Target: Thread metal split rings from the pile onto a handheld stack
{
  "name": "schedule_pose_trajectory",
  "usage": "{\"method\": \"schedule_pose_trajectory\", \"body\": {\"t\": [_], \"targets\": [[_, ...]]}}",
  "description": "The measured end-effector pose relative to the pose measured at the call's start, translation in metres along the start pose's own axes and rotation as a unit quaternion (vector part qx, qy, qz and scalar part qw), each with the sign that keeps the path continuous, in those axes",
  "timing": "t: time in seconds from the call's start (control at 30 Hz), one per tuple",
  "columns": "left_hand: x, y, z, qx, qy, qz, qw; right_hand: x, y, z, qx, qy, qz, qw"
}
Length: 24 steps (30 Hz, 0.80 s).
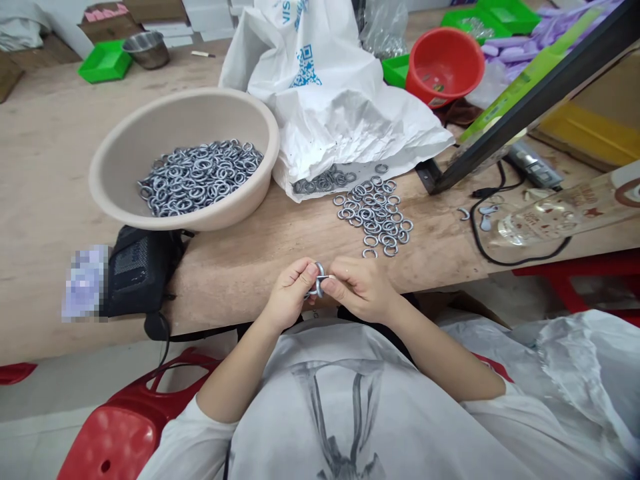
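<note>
Close to the table's front edge, my left hand (pixel 293 293) is closed on grey rings (pixel 320 283), pinching them between thumb and fingers. My right hand (pixel 363 287) meets it from the other side, its thumb and curled fingers pressed on something thin at the rings, too small to name. Just beyond my hands lies a loose pile of similar grey rings (pixel 377 213) on the wood. A large beige basin (pixel 110 160) to the left holds many more, and further rings lie in the mouth of a white sack (pixel 350 127).
A black bag (pixel 137 273) sits at the table's left front. To the right are a dark metal bar (pixel 530 100), a clear bottle (pixel 560 213) and a black cable (pixel 480 247). A red bowl (pixel 445 67) stands behind. Red stools (pixel 115 433) are below the edge.
</note>
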State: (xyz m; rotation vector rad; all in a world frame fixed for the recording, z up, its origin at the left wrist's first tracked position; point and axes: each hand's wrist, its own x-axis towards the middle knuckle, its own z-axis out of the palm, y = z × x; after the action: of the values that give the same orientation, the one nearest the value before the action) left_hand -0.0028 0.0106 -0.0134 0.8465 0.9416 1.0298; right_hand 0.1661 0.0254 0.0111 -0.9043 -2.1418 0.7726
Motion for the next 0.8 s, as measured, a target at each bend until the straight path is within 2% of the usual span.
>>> {"method": "schedule_pose_trajectory", "body": {"t": [0.07,0.13,0.23,0.3,0.33,0.37,0.4,0.43,0.47,0.5,0.53,0.57,0.6,0.67,0.73,0.8], "targets": [[-0.003,-0.001,0.000,0.014,-0.010,-0.003,1.000,0.001,0.005,0.001,0.007,-0.014,0.011,1.000],[-0.008,0.001,0.003,0.042,-0.043,-0.011,0.998,0.004,0.015,0.001,0.017,-0.008,0.053,0.998],[-0.014,0.017,0.002,0.111,-0.086,0.009,0.990,0.013,0.037,-0.007,0.000,0.059,0.154,0.986],[-0.008,0.042,-0.007,0.164,-0.038,0.082,0.982,0.025,0.052,-0.018,-0.066,0.093,0.202,0.973],[0.000,0.059,-0.016,0.191,0.018,0.139,0.971,0.032,0.058,-0.024,-0.120,0.098,0.217,0.964],[0.010,0.077,-0.027,0.227,0.077,0.203,0.949,0.040,0.064,-0.029,-0.183,0.097,0.230,0.951],[0.023,0.096,-0.041,0.274,0.134,0.267,0.914,0.049,0.068,-0.034,-0.240,0.087,0.234,0.938],[0.038,0.114,-0.055,0.335,0.202,0.325,0.861,0.058,0.072,-0.037,-0.287,0.070,0.235,0.926],[0.053,0.131,-0.070,0.405,0.259,0.354,0.802,0.066,0.076,-0.039,-0.324,0.048,0.238,0.915],[0.066,0.145,-0.084,0.480,0.303,0.350,0.746,0.075,0.079,-0.039,-0.351,0.023,0.241,0.905],[0.077,0.156,-0.096,0.539,0.332,0.313,0.708,0.083,0.082,-0.038,-0.370,-0.002,0.244,0.896],[0.085,0.163,-0.105,0.577,0.355,0.272,0.683,0.089,0.085,-0.036,-0.383,-0.024,0.246,0.890],[0.090,0.167,-0.111,0.601,0.364,0.240,0.670,0.095,0.087,-0.034,-0.392,-0.042,0.247,0.885],[0.087,0.165,-0.111,0.602,0.345,0.239,0.679,0.101,0.091,-0.031,-0.400,-0.060,0.245,0.881],[0.073,0.151,-0.099,0.568,0.302,0.304,0.703,0.102,0.090,-0.029,-0.389,-0.050,0.241,0.888],[0.055,0.128,-0.077,0.542,0.260,0.364,0.711,0.096,0.083,-0.028,-0.315,-0.027,0.234,0.919]]}}
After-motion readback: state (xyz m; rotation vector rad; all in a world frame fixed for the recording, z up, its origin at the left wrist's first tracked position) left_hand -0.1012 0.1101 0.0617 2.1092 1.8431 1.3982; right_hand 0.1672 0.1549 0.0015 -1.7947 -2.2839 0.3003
